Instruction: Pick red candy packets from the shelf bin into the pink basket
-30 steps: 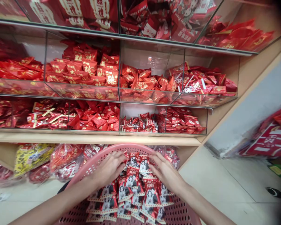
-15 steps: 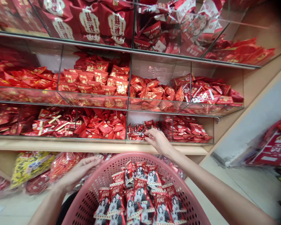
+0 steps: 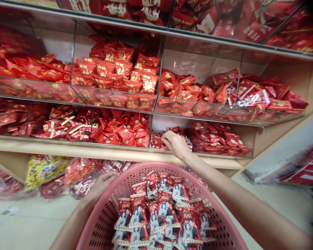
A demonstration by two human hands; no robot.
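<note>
My right hand reaches over the front of a lower clear bin, its fingers curled together among small red-and-dark packets. Whether a packet is between the fingertips is hidden. Below it, a pink perforated plastic basket holds many red sweet packets printed with a couple in black and white, stacked in rows. My left hand is at the basket's left rim, fingers bent against its outer side, the fingertips partly out of sight.
Shelves of clear bins hold red packets, among them stacked gold-lettered packets. A wooden shelf edge runs above bagged goods, including a yellow bag, on the tiled floor. More red packages lie at the right.
My left hand has come in against the basket's rim, its fingers less stretched. My right hand stays in the same bin, fingers more curled. The view has tilted down and come closer.
</note>
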